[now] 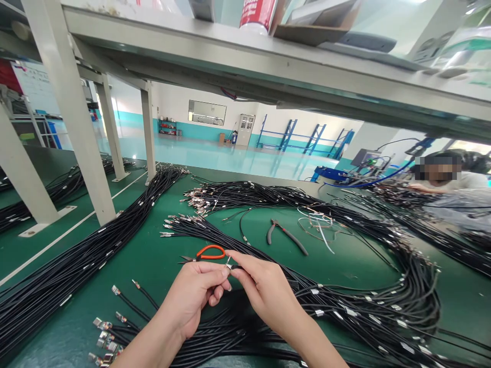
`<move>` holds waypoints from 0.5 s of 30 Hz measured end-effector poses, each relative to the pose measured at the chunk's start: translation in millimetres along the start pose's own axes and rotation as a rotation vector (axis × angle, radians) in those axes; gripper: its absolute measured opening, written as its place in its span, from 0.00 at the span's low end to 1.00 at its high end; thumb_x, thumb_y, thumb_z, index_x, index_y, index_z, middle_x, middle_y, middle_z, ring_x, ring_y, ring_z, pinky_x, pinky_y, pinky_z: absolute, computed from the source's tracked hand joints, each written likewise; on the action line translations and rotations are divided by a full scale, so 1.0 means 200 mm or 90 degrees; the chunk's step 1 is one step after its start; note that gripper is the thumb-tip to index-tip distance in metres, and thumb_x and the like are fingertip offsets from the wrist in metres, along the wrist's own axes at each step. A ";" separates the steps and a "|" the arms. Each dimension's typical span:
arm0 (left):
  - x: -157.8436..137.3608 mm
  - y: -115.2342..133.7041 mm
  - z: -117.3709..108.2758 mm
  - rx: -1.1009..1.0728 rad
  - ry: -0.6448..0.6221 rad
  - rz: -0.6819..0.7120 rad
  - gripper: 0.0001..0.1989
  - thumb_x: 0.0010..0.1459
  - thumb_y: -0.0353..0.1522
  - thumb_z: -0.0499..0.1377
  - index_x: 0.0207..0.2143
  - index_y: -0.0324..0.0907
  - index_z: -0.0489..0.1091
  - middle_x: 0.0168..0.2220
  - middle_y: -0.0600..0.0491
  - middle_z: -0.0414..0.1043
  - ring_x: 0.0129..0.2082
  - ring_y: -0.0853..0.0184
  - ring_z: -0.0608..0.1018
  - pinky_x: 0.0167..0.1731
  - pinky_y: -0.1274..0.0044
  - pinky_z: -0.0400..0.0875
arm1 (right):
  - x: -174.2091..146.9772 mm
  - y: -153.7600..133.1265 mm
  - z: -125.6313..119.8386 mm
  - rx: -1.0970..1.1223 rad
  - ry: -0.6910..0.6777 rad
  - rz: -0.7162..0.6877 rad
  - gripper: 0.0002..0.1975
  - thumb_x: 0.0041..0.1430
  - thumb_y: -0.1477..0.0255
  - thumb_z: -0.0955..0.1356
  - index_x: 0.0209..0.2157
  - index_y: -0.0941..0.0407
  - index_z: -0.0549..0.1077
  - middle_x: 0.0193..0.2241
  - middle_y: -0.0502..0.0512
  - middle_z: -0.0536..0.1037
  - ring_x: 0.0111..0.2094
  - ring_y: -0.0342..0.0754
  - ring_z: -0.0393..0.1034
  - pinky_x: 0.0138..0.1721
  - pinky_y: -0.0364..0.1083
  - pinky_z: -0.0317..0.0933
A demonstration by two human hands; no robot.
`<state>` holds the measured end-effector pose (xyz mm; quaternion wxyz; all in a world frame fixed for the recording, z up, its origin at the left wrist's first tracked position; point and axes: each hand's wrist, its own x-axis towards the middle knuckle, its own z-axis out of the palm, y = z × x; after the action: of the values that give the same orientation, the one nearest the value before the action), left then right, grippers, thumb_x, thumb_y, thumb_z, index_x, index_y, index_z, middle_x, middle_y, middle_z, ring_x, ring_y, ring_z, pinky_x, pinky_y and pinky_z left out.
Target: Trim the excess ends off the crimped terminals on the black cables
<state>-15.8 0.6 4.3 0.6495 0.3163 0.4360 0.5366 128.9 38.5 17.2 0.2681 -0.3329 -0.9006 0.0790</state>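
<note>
My left hand (199,286) and my right hand (261,281) meet at the middle of the green table. Between their fingertips is the end of a black cable (235,267), with a small pale, metallic piece at its tip. My left thumb and fingers pinch the tip. The right thumb and forefinger close on the cable just behind it. Just beyond the hands lie orange-handled scissors (210,252), their handle loop close to my right fingertips. Under and around both wrists runs a bundle of black cables (215,337), several ending in metal connectors (105,338) at the lower left.
Grey-handled cutters (286,237) lie beyond my right hand, beside loose thin wires (320,225). Long black cable bundles (115,240) stretch along the left and curve round on the right. A metal shelf (268,56) crosses overhead on posts. A person (456,179) sits at the far right.
</note>
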 end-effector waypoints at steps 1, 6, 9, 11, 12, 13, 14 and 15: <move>0.00 0.00 0.00 0.001 0.001 -0.003 0.07 0.42 0.31 0.61 0.19 0.33 0.71 0.18 0.52 0.65 0.16 0.78 0.61 0.15 0.84 0.50 | 0.00 0.00 0.00 0.004 0.009 0.000 0.15 0.58 0.75 0.58 0.46 0.55 0.68 0.34 0.54 0.76 0.33 0.45 0.71 0.34 0.43 0.64; 0.00 0.00 0.00 -0.004 0.002 -0.008 0.07 0.41 0.31 0.62 0.21 0.33 0.72 0.18 0.52 0.65 0.15 0.78 0.61 0.15 0.84 0.50 | 0.00 0.01 0.00 0.079 0.027 0.027 0.14 0.59 0.75 0.58 0.43 0.54 0.70 0.33 0.53 0.77 0.33 0.45 0.71 0.35 0.43 0.64; 0.00 0.01 0.00 -0.019 -0.015 0.004 0.07 0.42 0.30 0.61 0.21 0.33 0.72 0.18 0.52 0.65 0.15 0.78 0.61 0.15 0.84 0.49 | 0.01 0.00 0.00 0.188 0.038 0.072 0.14 0.59 0.73 0.58 0.45 0.54 0.68 0.39 0.54 0.75 0.41 0.46 0.69 0.43 0.46 0.62; 0.00 0.01 -0.01 -0.029 -0.042 0.000 0.07 0.43 0.30 0.60 0.22 0.33 0.72 0.18 0.53 0.64 0.15 0.79 0.60 0.14 0.84 0.47 | 0.01 -0.01 -0.01 0.258 0.053 0.117 0.14 0.59 0.71 0.58 0.45 0.55 0.68 0.36 0.54 0.75 0.39 0.46 0.69 0.41 0.45 0.63; 0.00 0.01 -0.01 -0.034 -0.057 -0.006 0.07 0.44 0.30 0.60 0.22 0.33 0.72 0.17 0.54 0.63 0.14 0.79 0.60 0.14 0.84 0.46 | 0.02 -0.02 -0.01 0.285 0.060 0.136 0.13 0.59 0.70 0.58 0.44 0.55 0.68 0.33 0.53 0.75 0.36 0.46 0.69 0.38 0.44 0.63; 0.00 0.02 -0.01 -0.037 -0.073 -0.013 0.07 0.44 0.30 0.60 0.22 0.33 0.72 0.17 0.54 0.62 0.14 0.79 0.59 0.13 0.84 0.44 | 0.02 -0.03 -0.02 0.304 0.067 0.152 0.12 0.58 0.70 0.59 0.41 0.56 0.69 0.30 0.52 0.74 0.33 0.45 0.68 0.34 0.43 0.63; -0.01 0.02 0.00 -0.037 -0.091 -0.019 0.07 0.45 0.30 0.59 0.23 0.33 0.72 0.16 0.55 0.61 0.13 0.80 0.58 0.13 0.83 0.43 | 0.03 -0.03 -0.02 0.316 0.076 0.164 0.10 0.58 0.69 0.59 0.37 0.56 0.69 0.28 0.51 0.73 0.30 0.44 0.67 0.32 0.42 0.63; -0.01 0.02 0.00 -0.035 -0.109 -0.027 0.07 0.46 0.30 0.59 0.23 0.33 0.72 0.16 0.55 0.61 0.13 0.80 0.57 0.13 0.83 0.43 | 0.03 -0.04 -0.02 0.323 0.084 0.172 0.09 0.57 0.69 0.60 0.33 0.57 0.69 0.25 0.50 0.71 0.28 0.43 0.65 0.30 0.41 0.62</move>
<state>-17.6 -0.7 7.8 0.7042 0.3340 0.3707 0.5051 123.2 36.0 26.1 0.3879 -0.3766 -0.7801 0.3150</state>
